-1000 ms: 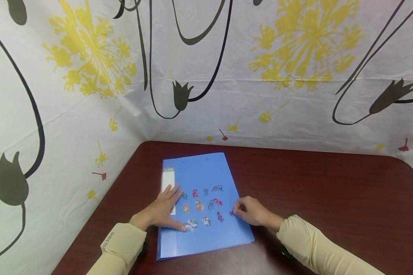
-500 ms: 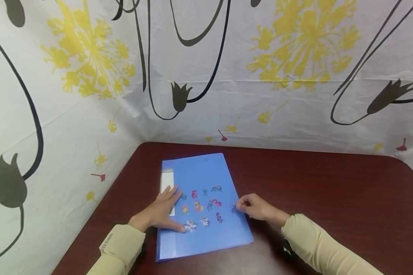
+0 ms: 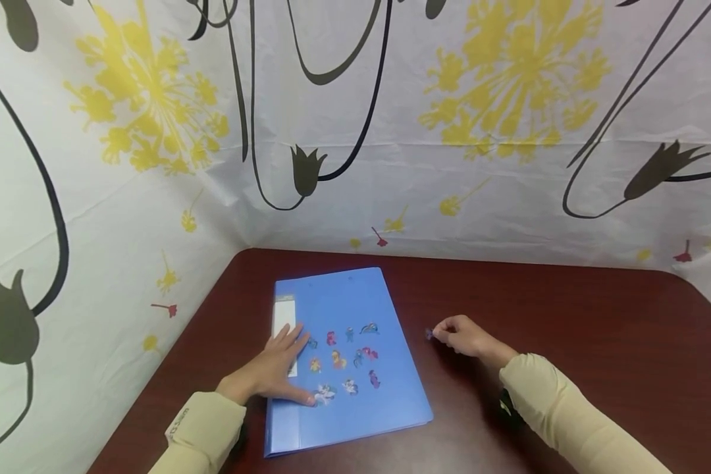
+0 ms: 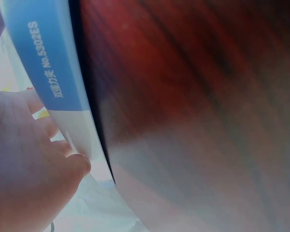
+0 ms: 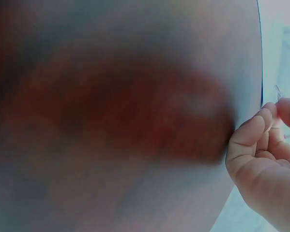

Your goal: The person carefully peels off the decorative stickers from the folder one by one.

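A blue binder (image 3: 338, 296) lies on the dark red-brown table, with several small colourful pony stickers (image 3: 338, 359) on its cover. My left hand (image 3: 272, 368) rests spread on the binder's left side, across its white label strip; in the left wrist view the hand (image 4: 33, 154) lies against the printed spine (image 4: 53, 58). Off the binder's right edge, my right hand (image 3: 465, 337) pinches a small purple pony sticker (image 3: 429, 334) between thumb and finger, above the table. In the right wrist view the other fingers of that hand (image 5: 261, 154) are curled.
The table (image 3: 539, 316) stretches to the right and behind the binder. White cloth (image 3: 391, 197) with yellow, grey and red plant prints hangs along the left and back of the table. Light-coloured sleeves (image 3: 569, 415) cover both forearms.
My right hand has lifted the purple sticker off the binder's right edge and carried it right and away from me. The left hand keeps its place on the binder.
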### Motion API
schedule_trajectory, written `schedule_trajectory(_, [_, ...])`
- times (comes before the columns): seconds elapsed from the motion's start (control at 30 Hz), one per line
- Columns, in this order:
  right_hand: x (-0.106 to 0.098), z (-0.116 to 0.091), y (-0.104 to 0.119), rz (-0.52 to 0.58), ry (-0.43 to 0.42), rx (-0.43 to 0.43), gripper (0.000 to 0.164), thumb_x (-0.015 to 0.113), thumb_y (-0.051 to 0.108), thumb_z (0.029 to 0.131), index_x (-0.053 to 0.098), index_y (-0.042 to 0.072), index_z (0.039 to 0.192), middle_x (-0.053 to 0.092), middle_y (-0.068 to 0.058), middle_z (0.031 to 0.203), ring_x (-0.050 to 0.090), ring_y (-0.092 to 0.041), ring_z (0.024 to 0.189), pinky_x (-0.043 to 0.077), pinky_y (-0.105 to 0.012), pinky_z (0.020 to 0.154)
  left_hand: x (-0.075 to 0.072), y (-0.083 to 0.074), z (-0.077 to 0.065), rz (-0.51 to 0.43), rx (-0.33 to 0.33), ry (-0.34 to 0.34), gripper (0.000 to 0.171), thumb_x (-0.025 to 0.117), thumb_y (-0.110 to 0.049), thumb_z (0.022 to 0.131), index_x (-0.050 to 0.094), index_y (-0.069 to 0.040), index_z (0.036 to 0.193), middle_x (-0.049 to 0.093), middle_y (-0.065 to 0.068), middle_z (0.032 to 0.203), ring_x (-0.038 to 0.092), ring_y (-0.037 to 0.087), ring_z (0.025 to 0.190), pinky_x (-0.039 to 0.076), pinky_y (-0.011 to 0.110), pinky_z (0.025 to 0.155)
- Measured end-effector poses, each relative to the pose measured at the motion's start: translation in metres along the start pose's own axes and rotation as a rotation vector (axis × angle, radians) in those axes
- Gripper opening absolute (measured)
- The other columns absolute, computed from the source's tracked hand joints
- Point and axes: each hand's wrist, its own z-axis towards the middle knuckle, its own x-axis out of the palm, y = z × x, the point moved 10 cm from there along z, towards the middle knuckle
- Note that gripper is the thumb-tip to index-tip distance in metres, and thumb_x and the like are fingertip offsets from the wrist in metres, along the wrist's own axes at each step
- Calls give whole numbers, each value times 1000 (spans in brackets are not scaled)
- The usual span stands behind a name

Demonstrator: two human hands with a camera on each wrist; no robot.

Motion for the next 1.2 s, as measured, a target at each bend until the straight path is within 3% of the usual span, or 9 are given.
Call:
schedule_trajectory(0.33, [-9,14,-12,-59,55,36,20,45,7,91,54,-2,76,37,1,57,35,-11,51,32,-25,49,3,1,-2,2,-1,7,114,70,-65,53,25,-5,140,12,13,147,1,33,133,9,53,102])
schedule_trajectory(0.53, [-11,17,-10,-100,60,37,19,45,6,91,58,-3,81,39,1,57,35,-11,49,32,-25,48,3,1,-2,11,1,7,114,70,-65,54,25,-5,139,12,13,146,1,34,133,9,53,102])
schedule_trajectory(0.9, [-14,22,-7,-281,-61,18,15,52,5,85,61,0,74,52,-2,67,46,-13,59,38,-26,54,2,3,-2,12,-18,10,114,70,-65,53,25,-6,140,12,12,147,1,32,133,10,53,102])
schedule_trajectory(1.2, [-18,23,-6,-296,-108,28,10,58,6,83,51,1,77,49,-5,66,45,-15,56,39,-26,50,1,1,-1,33,-9,18,113,68,-66,55,25,-6,140,12,13,147,0,33,133,11,53,102])
